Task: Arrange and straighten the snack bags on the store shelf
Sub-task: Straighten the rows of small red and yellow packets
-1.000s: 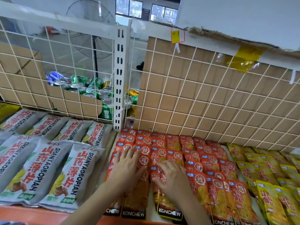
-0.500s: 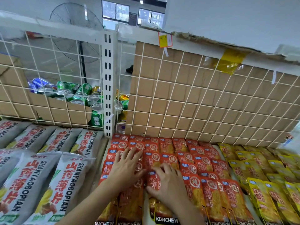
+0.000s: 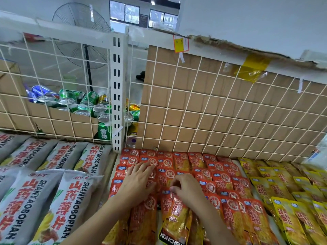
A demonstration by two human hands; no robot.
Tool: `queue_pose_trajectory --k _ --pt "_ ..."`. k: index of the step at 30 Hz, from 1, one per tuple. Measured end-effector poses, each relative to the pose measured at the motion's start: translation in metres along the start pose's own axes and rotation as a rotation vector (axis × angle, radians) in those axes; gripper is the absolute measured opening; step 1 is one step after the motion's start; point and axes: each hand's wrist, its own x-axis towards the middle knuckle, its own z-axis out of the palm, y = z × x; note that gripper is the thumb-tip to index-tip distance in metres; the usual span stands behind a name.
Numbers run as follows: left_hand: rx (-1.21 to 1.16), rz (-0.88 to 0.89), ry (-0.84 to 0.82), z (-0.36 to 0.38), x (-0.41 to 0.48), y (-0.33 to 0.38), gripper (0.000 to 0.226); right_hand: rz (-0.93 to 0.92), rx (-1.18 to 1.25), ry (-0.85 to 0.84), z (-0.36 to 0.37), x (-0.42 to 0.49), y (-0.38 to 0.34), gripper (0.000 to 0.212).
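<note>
While the left hand (image 3: pixel 139 182) lies flat, fingers spread, on glossy red snack bags (image 3: pixel 208 174), the right hand (image 3: pixel 188 190) seemingly pinches one tilted red-orange KONCHEW bag (image 3: pixel 177 221).

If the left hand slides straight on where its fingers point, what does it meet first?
More red snack bags: the left hand lies flat on them, fingers toward the shelf back. Past the last row, it would probably reach the wire grid with cardboard behind.

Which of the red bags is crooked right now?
The red bag that the right hand pinches by its top, front centre: it lies tilted across its neighbours; the rest sit in straight rows.
</note>
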Motion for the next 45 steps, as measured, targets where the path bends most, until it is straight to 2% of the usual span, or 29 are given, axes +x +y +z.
queue_pose_trajectory --k 3,9,12,14,17,19,22,23,33,45 --pt "-0.037 -0.008 -0.016 0.0 0.0 -0.001 0.06 0.035 0.072 -0.042 -0.005 0.009 -0.001 0.018" --pt "-0.067 0.019 0.006 -0.001 -0.001 -0.003 0.06 0.048 0.146 -0.011 -0.005 0.028 -0.004 0.008" --pt "-0.073 0.014 -0.001 -0.001 -0.001 -0.003 0.059 0.059 0.146 -0.008 -0.002 0.032 -0.009 0.021" --pt "-0.073 0.015 -0.014 0.0 -0.001 -0.004 0.071 0.068 0.14 0.007 0.001 0.033 -0.009 0.026" --pt "-0.093 0.017 -0.021 0.001 -0.002 -0.007 0.093 0.053 0.134 0.005 0.004 0.031 -0.006 0.016" --pt "-0.112 0.023 -0.014 0.001 -0.002 -0.007 0.089 0.043 0.135 -0.003 0.004 0.029 -0.003 0.008" --pt "-0.141 0.018 -0.003 0.0 -0.001 -0.008 0.06 0.051 0.136 0.005 0.006 0.028 0.0 0.005" --pt "-0.151 0.017 0.008 -0.001 -0.001 -0.009 0.056 0.056 0.141 0.013 0.007 0.028 0.001 0.005" --pt "-0.136 0.014 -0.006 -0.001 -0.001 -0.01 0.056 0.048 0.142 0.057 0.008 0.033 0.002 0.008" --pt "-0.142 0.0 0.063 -0.004 0.001 -0.007 0.057 -0.02 0.178 0.115 0.009 0.031 0.009 0.011"
